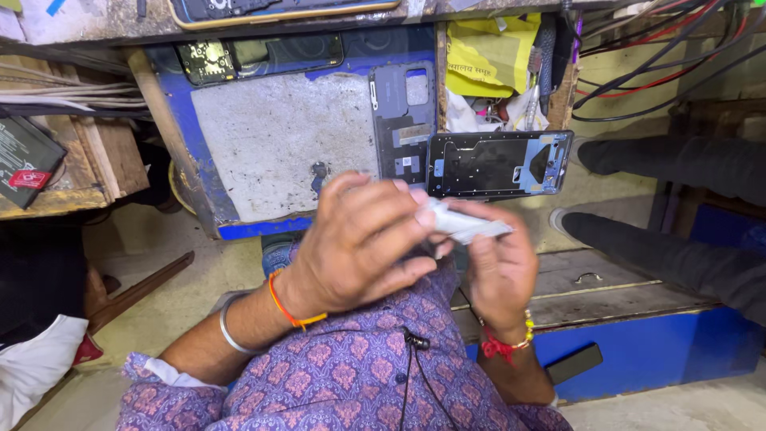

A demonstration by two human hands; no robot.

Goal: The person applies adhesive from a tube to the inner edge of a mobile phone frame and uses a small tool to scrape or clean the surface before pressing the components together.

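Both my hands meet in front of my chest over a small whitish folded piece (467, 223), like a cloth or tissue. My left hand (363, 243) curls over its near end with the fingers closed on it. My right hand (503, 267) pinches the other end from below. Just beyond my hands a dark phone frame (499, 164) with its inside exposed lies flat, and a second opened phone back (403, 120) stands beside it on the grey work pad (279, 144).
A blue-edged workbench (255, 227) carries the pad. Yellow paper (483, 56) and cables (654, 64) sit at the back right. Another person's dark-trousered legs (678, 207) stretch in from the right. A black phone (574, 363) lies on a blue step.
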